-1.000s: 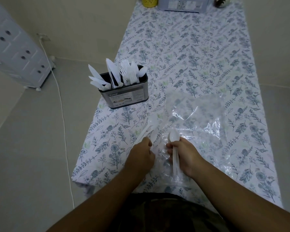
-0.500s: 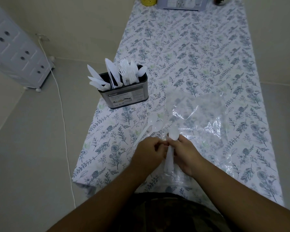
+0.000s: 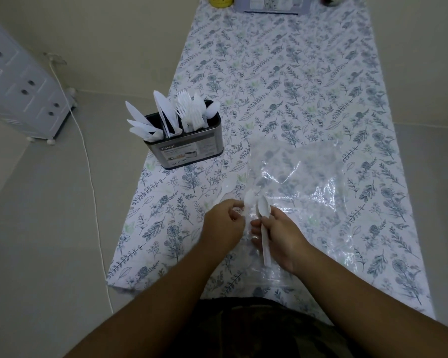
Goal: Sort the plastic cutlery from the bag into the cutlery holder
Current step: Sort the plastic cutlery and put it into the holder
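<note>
My right hand (image 3: pixel 282 235) grips a small stack of white plastic spoons (image 3: pixel 264 220), bowls pointing away from me. My left hand (image 3: pixel 224 223) pinches another white spoon (image 3: pixel 249 200) right beside the stack, over the near edge of the clear plastic bag (image 3: pixel 308 182). The bag lies flat and crumpled on the floral tablecloth. The dark metal cutlery holder (image 3: pixel 184 148) stands at the table's left edge, with white knives on its left, forks in the middle and a spoon at its right end.
The table (image 3: pixel 282 73) runs away from me under a floral cloth, its left edge close to the holder. A yellow cup (image 3: pixel 221 0), a grey box (image 3: pixel 272 3) and a small dark object stand at the far end. A white drawer unit (image 3: pixel 18 83) and cable are on the floor, left.
My left hand came in from the left to the spoons in my right hand, and now pinches one spoon beside the stack. The holder and bag have stayed put.
</note>
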